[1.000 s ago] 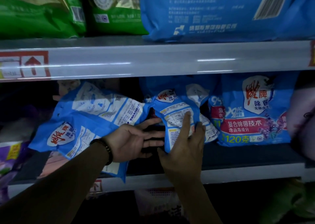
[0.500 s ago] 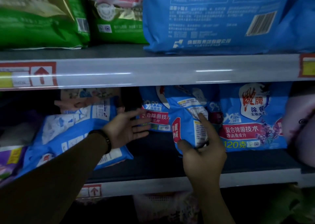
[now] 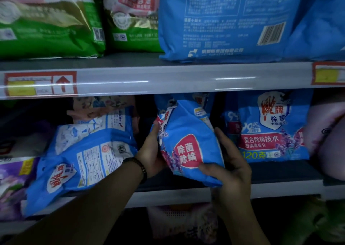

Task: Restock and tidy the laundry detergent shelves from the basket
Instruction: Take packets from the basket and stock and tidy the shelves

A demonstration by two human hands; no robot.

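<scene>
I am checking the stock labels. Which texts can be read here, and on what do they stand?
"除菌除螨": held blue bag.
"复合除菌技术", "120克": upright blue bag.
"专业提示": large blue bag above.
Price tags and all other print: too blurred or small to read.

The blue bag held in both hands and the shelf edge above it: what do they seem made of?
Blue bag: likely thin printed plastic film, faintly glossy; it creases and folds softly. Shelf edge: probably a glossy plastic strip, given the sharp light streaks; not certain.
</scene>
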